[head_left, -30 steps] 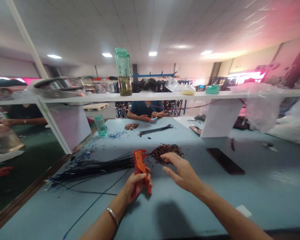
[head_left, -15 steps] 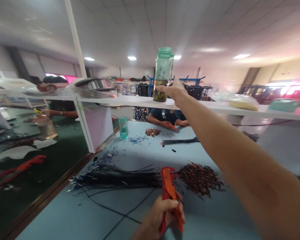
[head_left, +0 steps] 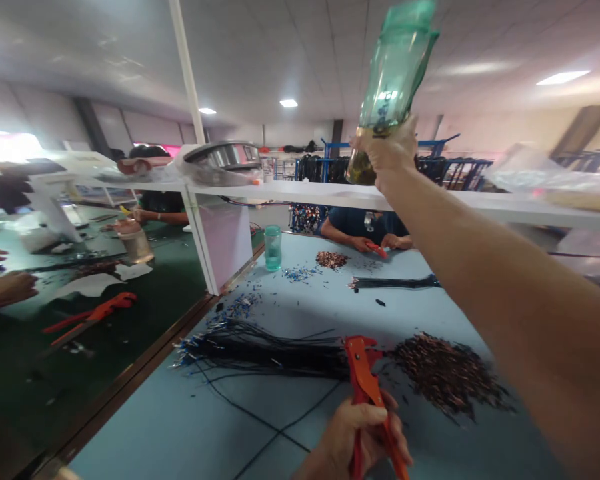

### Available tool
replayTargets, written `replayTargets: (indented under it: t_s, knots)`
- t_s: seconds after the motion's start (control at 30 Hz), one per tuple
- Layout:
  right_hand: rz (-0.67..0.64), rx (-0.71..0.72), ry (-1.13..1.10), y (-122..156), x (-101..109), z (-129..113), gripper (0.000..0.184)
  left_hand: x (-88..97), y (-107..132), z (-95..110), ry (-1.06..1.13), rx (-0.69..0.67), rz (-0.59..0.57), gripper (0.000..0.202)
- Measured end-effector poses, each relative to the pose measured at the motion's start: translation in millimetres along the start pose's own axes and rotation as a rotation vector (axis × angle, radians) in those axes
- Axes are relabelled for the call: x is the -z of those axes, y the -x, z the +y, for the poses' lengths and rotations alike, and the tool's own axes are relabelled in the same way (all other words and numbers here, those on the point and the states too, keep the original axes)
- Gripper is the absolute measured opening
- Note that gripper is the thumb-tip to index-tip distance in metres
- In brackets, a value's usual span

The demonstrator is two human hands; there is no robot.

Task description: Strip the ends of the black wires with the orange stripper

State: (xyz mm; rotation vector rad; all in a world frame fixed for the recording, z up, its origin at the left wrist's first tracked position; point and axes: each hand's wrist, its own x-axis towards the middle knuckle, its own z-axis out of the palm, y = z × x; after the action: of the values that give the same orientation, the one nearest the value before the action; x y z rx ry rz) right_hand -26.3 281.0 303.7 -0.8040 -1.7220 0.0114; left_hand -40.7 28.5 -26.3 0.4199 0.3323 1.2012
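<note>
My right hand (head_left: 387, 148) is raised and wrapped round the lower part of a green see-through bottle (head_left: 393, 80), which tilts to the right above the white shelf (head_left: 305, 195). Something dark and yellowish sits in the bottle's bottom. My left hand (head_left: 360, 437) grips the handles of orange crimping pliers (head_left: 365, 383) low over the blue table (head_left: 190, 427). A bundle of black wires with blue ends (head_left: 260, 350) lies left of the pliers. A heap of small brown metal pieces (head_left: 445, 373) lies to their right.
Across the table a person in a dark blue top (head_left: 363, 230) works with a small orange tool, a brown heap (head_left: 331, 259) and a wire bundle (head_left: 395, 283). A small green bottle (head_left: 273, 247) stands by the white shelf support. More hands and orange pliers (head_left: 93, 315) are at the left green table.
My right hand went from the brown heap up to the shelf, took hold of the green bottle and lifted it off, tilted. The view swung up and left. My left hand kept the pliers.
</note>
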Motion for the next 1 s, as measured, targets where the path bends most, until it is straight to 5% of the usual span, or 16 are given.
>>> replayTargets:
  t_s: [0.23, 0.37, 0.47, 0.53, 0.7, 0.9, 1.0]
  knots:
    - [-0.140, -0.286, -0.457, 81, 122, -76, 0.040, -5.2, 1, 16, -0.125, 0.053, 0.047, 0.021]
    - [-0.307, -0.322, -0.461, 173, 182, -66, 0.031, -7.8, 1, 23, -0.177, 0.054, 0.025, 0.020]
    - [-0.340, -0.444, -0.561, 249, 210, -43, 0.059, -10.1, 2, 26, -0.223, 0.052, 0.023, 0.019]
    - [-0.294, -0.528, -0.585, 296, 223, -31, 0.074, -11.7, 1, 27, -0.243, 0.056, 0.025, 0.018]
    - [-0.267, -0.680, -0.493, 380, 234, -20, 0.056, -13.8, 1, 29, -0.298, 0.082, 0.017, 0.019]
    - [-0.250, -0.577, -0.451, 425, 220, -18, 0.073, -20.6, 1, 32, -0.391, 0.059, 0.086, 0.021]
    - [-0.203, -0.493, -0.456, 437, 211, -14, 0.067, -27.2, 4, 34, -0.400, 0.053, 0.151, 0.021]
